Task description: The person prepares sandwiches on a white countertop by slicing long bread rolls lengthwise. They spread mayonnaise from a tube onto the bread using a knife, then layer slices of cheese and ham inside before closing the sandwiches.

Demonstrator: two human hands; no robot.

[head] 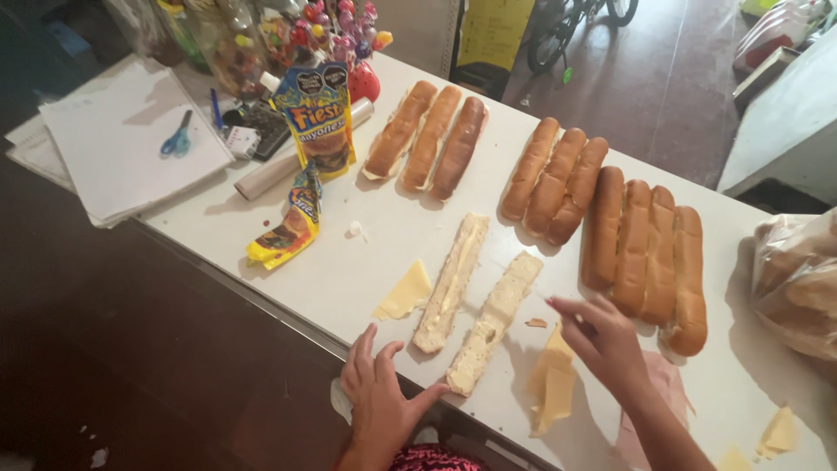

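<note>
**Hands over a split roll on a sandwich table**

While a long roll lies split open on the white table (384, 235), both of the person's hands hover at its near end. One half of the roll (452, 281) looks spread with something pale; the other half (494, 319) lies just beside it, crumb side up. Resting flat at the table's near edge, the left hand (377, 394) has its fingers spread and holds nothing. Reaching over a stack of cheese slices (553, 381), the right hand (602, 338) has loosely extended fingers; whether it pinches anything cannot be told. Another cheese slice (405, 291) lies left of the open roll.

Judging by the layout, this is the filling step: bread opened, cheese not yet on it. A next move would call for lifting one thin slice cleanly off the stack.

Further back lie rows of uncut rolls (643, 253) and two sauce pouches (318, 118).
</note>
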